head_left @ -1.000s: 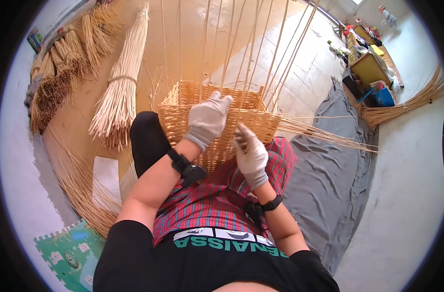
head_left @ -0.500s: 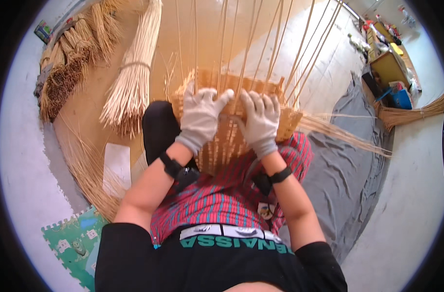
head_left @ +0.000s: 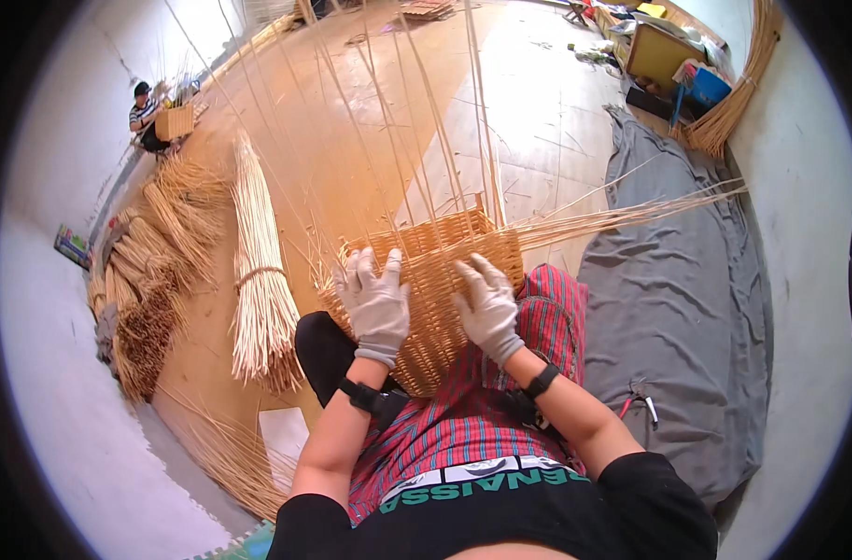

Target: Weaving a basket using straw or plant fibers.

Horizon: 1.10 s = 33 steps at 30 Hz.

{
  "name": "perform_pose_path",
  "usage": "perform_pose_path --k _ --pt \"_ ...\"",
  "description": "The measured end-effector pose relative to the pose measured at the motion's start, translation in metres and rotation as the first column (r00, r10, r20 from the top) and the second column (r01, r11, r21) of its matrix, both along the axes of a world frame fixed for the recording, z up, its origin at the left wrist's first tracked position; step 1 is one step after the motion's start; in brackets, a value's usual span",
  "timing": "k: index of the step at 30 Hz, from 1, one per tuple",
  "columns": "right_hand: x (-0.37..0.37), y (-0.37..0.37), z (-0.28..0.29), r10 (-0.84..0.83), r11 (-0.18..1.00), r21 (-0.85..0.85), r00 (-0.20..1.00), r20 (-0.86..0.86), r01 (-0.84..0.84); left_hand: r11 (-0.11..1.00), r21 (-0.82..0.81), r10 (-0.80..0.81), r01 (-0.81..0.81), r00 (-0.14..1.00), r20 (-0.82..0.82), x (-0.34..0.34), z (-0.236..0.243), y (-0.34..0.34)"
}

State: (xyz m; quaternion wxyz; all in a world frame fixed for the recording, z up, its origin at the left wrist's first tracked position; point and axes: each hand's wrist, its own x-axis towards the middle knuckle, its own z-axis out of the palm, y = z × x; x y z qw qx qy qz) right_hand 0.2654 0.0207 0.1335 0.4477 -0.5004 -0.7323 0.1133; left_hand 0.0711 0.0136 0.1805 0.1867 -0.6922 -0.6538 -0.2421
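Note:
A woven wicker basket [head_left: 433,327] rests tilted on my lap, its mouth facing away from me. Long thin canes [head_left: 480,93] stand up from its rim. My left hand [head_left: 377,308], in a pale work glove, lies against the left part of the near wall, fingers spread and tips close to the rim. On the right part of that wall is my gloved right hand [head_left: 489,313], with its fingers apart and slightly bent. Neither hand grips anything that I can see. A sheaf of loose cane ends [head_left: 622,215] sticks out to the right of the basket.
A tied pale cane bundle [head_left: 260,289] lies left, beside darker bundles [head_left: 146,313]. On the right, pliers [head_left: 650,411] lie on a grey cloth [head_left: 673,299]. A blue bucket [head_left: 710,89] is at far right. Far left, a person [head_left: 146,117] sits with a basket.
My view has shifted, showing more of the room beyond. The basket now sits turned, its canes leaning left. My hands have moved apart, and the right fingers have come off the rim.

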Motion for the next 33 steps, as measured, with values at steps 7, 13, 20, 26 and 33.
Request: perform_pose_path --k 7,13,20,26,33 --pt "0.079 0.031 0.0 -0.192 0.977 0.08 0.979 -0.066 0.197 0.942 -0.045 -0.333 0.332 0.943 -0.019 0.094 -0.004 0.043" --pt "0.105 0.026 0.003 -0.196 0.961 -0.195 0.98 0.029 0.198 0.962 -0.207 -0.219 0.18 0.958 -0.186 0.138 -0.024 0.073" --pt "0.169 -0.01 -0.057 -0.25 0.965 -0.184 0.867 -0.432 0.187 0.904 -0.307 -0.308 0.298 0.951 0.016 0.121 -0.041 0.087" --pt "0.297 -0.139 -0.156 -0.577 0.382 -0.508 0.629 0.521 0.772 0.899 -0.224 -0.383 0.376 0.924 0.01 0.132 -0.041 0.077" --pt "0.355 -0.212 -0.205 -0.116 -0.23 -0.334 0.315 0.942 0.914 0.918 -0.21 -0.342 0.337 0.94 0.013 0.131 -0.031 0.074"
